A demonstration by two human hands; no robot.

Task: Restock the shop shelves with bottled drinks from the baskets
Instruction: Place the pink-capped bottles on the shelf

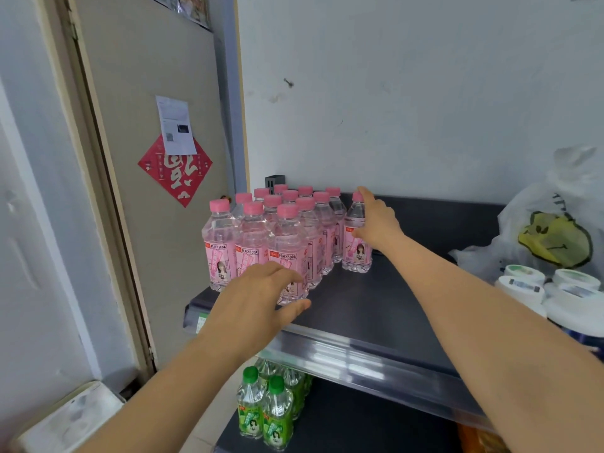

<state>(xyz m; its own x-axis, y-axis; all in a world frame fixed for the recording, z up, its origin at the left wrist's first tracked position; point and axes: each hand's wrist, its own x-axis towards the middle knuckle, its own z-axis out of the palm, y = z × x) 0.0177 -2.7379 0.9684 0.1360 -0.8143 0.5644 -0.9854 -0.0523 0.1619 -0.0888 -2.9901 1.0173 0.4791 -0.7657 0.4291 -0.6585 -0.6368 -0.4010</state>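
Now shelving: right hand (379, 223) grips 1 pink-capped clear plastic bottle (357, 248), left hand (255, 295) open; next, probably slide it left against matching bottle cluster (271, 237).

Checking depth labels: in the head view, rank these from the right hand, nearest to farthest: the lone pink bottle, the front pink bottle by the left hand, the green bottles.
1. Lone pink bottle: right of the pink group, touching the right hand.
2. Front pink bottle: front row, just behind the left hand.
3. Green bottles: down on the lower shelf, front left.
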